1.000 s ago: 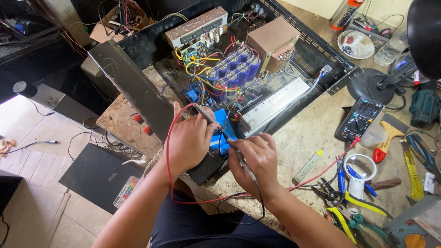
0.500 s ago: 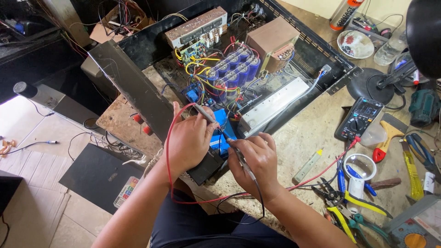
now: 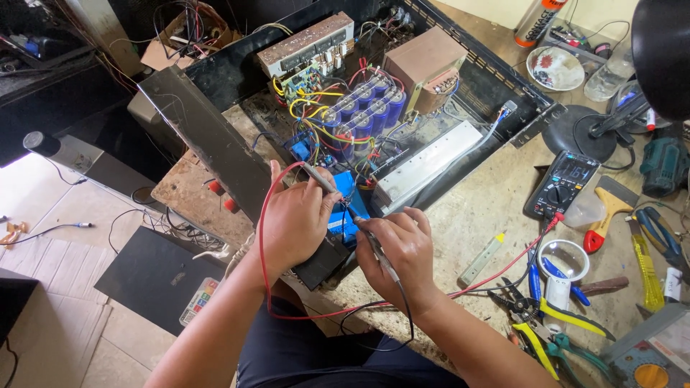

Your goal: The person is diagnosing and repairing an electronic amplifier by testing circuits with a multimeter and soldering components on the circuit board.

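Observation:
An open black amplifier chassis (image 3: 496, 79) lies on the worn bench, showing blue capacitors (image 3: 363, 108), a brown transformer (image 3: 424, 65) and a silver heat sink (image 3: 424, 165). My left hand (image 3: 295, 219) grips a test probe (image 3: 316, 176) with a red lead (image 3: 264, 237). My right hand (image 3: 399, 251) grips a second probe (image 3: 374, 241) with a black lead. Both probe tips sit at a blue component (image 3: 350, 205) on the chassis's near corner. A black multimeter (image 3: 560, 188) rests to the right with the leads plugged in.
Pliers and cutters (image 3: 539, 320), a magnifier (image 3: 560, 269), a scraper (image 3: 611, 208), a white marker (image 3: 480, 259), a patterned bowl (image 3: 553, 68), a lamp base (image 3: 578, 136) and a drill (image 3: 665, 165) crowd the right side. A black board (image 3: 154, 276) lies on the floor at left.

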